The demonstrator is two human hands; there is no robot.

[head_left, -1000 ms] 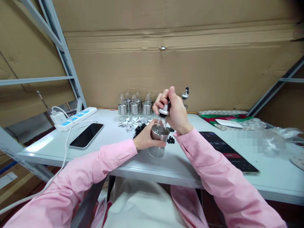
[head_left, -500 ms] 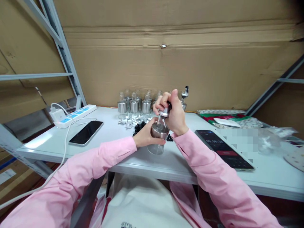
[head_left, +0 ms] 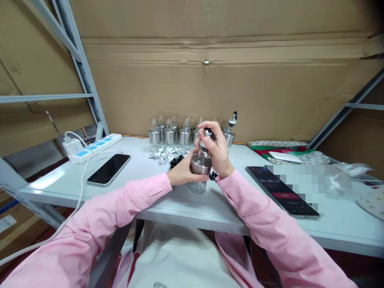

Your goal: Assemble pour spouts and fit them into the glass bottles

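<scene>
Near the front of the table stands a glass bottle (head_left: 200, 165) with a metal band round its middle. My left hand (head_left: 183, 171) is wrapped round that band. On the bottle's neck is a pump top (head_left: 209, 134) with a black and silver head, gripped between the fingers and thumb of my right hand (head_left: 218, 149). The palm and fingers partly cover the neck. Black pump parts (head_left: 177, 161) lie just behind my left hand, and small black pieces (head_left: 213, 175) lie by my right wrist.
Several banded glass bottles (head_left: 169, 135) line the back, one with a pump top (head_left: 233, 119) fitted. White and clear parts (head_left: 163, 155) lie before them. A power strip (head_left: 95, 147) and phone (head_left: 109, 169) are at left, a second phone (head_left: 282, 191) and plastic bag (head_left: 339, 178) at right.
My right hand has turned round the pump top, its thumb coming down from upright, so more of the black head shows. My left hand stays on the bottle.
</scene>
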